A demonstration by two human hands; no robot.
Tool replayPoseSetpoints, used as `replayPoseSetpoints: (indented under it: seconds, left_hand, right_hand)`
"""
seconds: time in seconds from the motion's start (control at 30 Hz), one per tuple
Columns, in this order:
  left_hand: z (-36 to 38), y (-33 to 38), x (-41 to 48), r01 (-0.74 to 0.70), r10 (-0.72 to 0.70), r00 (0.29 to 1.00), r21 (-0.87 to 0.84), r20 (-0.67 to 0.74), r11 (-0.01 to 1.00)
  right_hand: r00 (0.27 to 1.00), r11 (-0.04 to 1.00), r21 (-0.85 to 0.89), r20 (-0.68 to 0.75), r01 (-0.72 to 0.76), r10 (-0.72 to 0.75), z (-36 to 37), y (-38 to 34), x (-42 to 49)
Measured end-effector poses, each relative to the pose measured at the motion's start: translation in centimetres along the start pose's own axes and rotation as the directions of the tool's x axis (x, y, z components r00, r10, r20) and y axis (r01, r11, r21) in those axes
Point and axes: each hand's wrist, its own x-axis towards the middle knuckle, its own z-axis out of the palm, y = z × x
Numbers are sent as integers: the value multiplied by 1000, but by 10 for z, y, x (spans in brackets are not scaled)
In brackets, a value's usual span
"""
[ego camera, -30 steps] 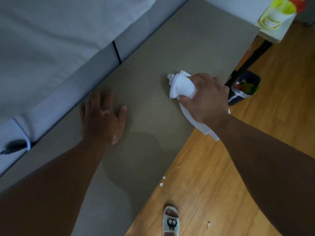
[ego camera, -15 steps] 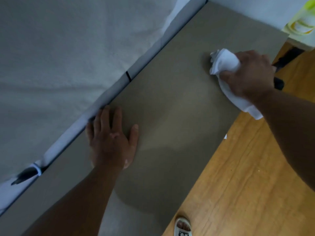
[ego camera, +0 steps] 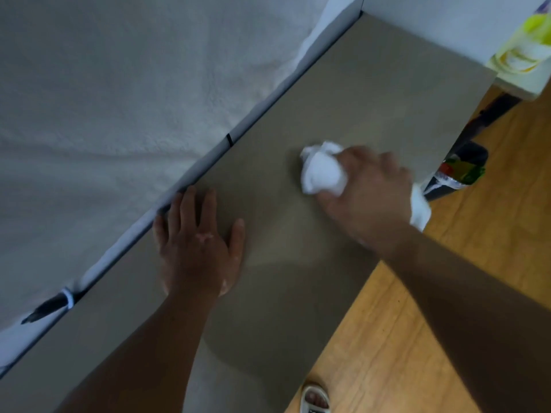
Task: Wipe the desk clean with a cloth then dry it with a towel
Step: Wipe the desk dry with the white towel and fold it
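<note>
Cloth [ego camera: 322,173] inside right grip [ego camera: 369,198], atop desk [ego camera: 372,93]

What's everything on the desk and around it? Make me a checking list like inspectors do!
Surface: grey-brown desk, long edge beside a bed.
Job's things: white cloth, bunched, pressed on the desk; one end hangs past the desk's edge.
Clutter: nothing seen.
Hands: left hand lies flat on the desk, fingers straight; right hand grips the cloth.
Cables: dark object with a white band at the bed's edge; cannot tell what it is.
Surroundings: white blanket, wooden floor, bin with rubbish, yellow-green container on a white shelf, a sandalled foot.
</note>
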Motion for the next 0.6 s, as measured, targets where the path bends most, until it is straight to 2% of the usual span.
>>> replayPoseSetpoints:
  seconds: [0.13,0.27,0.33,0.43,0.6]
  left_hand:
    - [-2,0,0,1,-1,1000,7,-7,1000]
    - [0,0,0,-5,5,1000,-4,-27,1000]
    - [0,-1,0,-2,2,999,-6,-39,1000]
    - [-1,0,0,8,-9,999,-7,-36,1000]
    - [-1,1,0,26,-26,999,-9,-22,1000]
  right_hand:
    - [976,977,36,47,211,-212,8,-38,-57]
    - [943,942,74,28,327,-330,14,-25,-33]
    - [955,954,31,4,297,-297,14,-18,3]
    - [988,988,34,18,152,-152,10,-13,67]
    - [999,999,-4,30,-35,35,15,-19,141]
